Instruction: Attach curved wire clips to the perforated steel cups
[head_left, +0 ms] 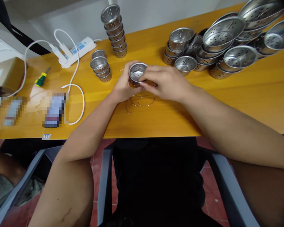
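Observation:
A small perforated metal cup (136, 71) stands in front of me, its mouth tipped toward the camera. My left hand (125, 85) wraps round its left side and lower front. With thumb and fingertips closed, my right hand (162, 80) pinches the cup's right front rim. Whether a thin wire is also in that pinch is too small to tell. On the table just below my hands lie several thin, curved copper-coloured wires (146, 105).
Stacked perforated cups (100, 65) stand to the left, with a taller stack (117, 34) behind. More stacked cups (181, 39) and wider ones (240, 58) crowd the right. A power strip (79, 50), screwdriver (42, 78) and phone (55, 108) lie left. Another person's leg (7, 167) shows lower left.

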### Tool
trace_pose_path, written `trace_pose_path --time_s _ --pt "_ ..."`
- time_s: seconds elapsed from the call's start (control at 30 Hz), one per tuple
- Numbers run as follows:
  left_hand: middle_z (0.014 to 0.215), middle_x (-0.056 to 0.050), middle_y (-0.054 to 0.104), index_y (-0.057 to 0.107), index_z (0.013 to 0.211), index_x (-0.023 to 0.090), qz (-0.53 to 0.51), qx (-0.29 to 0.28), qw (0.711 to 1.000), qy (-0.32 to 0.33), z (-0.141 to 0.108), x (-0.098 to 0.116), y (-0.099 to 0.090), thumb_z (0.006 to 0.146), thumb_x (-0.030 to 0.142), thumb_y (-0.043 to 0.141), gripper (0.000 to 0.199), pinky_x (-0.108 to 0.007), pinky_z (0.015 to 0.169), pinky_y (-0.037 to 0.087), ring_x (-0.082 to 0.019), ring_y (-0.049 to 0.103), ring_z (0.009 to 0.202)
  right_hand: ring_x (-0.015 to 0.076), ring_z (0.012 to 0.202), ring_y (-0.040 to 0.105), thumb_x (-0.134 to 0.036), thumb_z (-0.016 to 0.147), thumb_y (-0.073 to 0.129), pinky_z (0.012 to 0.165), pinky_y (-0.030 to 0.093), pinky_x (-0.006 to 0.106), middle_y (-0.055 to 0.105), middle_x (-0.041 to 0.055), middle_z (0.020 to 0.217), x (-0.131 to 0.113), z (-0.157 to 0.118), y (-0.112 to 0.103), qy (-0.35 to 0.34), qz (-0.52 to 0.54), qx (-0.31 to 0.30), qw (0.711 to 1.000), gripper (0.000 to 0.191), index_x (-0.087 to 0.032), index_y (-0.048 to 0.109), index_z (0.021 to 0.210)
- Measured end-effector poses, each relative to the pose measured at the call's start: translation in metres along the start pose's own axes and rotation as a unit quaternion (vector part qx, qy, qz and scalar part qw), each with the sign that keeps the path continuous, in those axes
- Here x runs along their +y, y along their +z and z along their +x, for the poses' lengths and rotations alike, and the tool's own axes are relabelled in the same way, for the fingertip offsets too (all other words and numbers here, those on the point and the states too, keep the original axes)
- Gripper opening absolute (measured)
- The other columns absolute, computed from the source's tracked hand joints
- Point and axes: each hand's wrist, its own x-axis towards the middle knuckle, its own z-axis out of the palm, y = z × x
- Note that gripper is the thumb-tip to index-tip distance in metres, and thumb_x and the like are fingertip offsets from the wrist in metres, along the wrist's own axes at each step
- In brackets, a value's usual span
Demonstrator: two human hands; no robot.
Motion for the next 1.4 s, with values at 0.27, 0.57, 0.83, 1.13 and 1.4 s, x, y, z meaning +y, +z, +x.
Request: trace_pose_path --time_s 0.27,0.57,0.83,1.13,1.4 --pt "0.201 -0.022 0.050 0.034 0.192 0.042 0.001 -0.006 0.995 -0.104 -0.001 0.002 -0.007 0.109 0.068 0.095 0.107 -0.071 0.136 0.069 -0.042 0.066 0.177 0.0577 0.151 0.087 -0.022 0.119 0.081 0.125 0.074 0.071 0.092 0.0247 0.153 -0.056 0.014 -0.056 0.303 -0.333 -0.037 0.892 0.030 -0.022 0.094 0.146" --pt "0.197 -0.017 0.054 0.046 0.189 0.042 -0.019 -0.007 0.993 -0.115 0.001 0.008 -0.008 0.111 0.053 0.092 0.092 -0.068 0.135 0.071 -0.041 0.067 0.175 0.0491 0.132 0.090 -0.024 0.107 0.081 0.117 0.074 0.063 0.093 0.0216 0.146 -0.014 0.005 -0.074 0.385 -0.348 -0.023 0.855 0.024 -0.030 0.094 0.127" --pt "0.193 -0.017 0.059 0.054 0.185 0.039 0.003 -0.007 0.995 -0.097 0.002 0.007 -0.009 0.108 0.049 0.093 0.086 -0.062 0.128 0.075 -0.040 0.071 0.172 0.0495 0.133 0.088 -0.029 0.112 0.078 0.111 0.071 0.059 0.091 0.0248 0.147 -0.015 0.010 -0.068 0.403 -0.345 -0.087 0.843 0.031 -0.028 0.096 0.138" --pt "0.195 -0.012 0.059 0.062 0.174 0.042 0.110 0.057 0.992 -0.023 0.015 0.038 -0.029 0.115 0.085 0.079 0.075 -0.068 0.143 0.061 -0.042 0.062 0.177 0.0509 0.152 0.086 -0.038 0.125 0.085 0.122 0.072 0.061 0.092 0.0245 0.153 -0.026 0.012 -0.067 0.397 -0.334 -0.019 0.854 0.031 -0.022 0.097 0.148" --pt "0.178 -0.005 0.044 0.034 0.168 0.036 0.256 0.390 0.884 -0.041 0.011 -0.016 -0.131 0.095 0.084 0.115 0.119 -0.051 0.165 0.021 -0.027 0.032 0.177 0.0469 0.145 0.087 -0.033 0.124 0.071 0.129 0.068 0.062 0.093 0.0185 0.144 -0.015 0.008 -0.060 0.210 -0.269 0.072 0.937 0.024 -0.025 0.092 0.135"
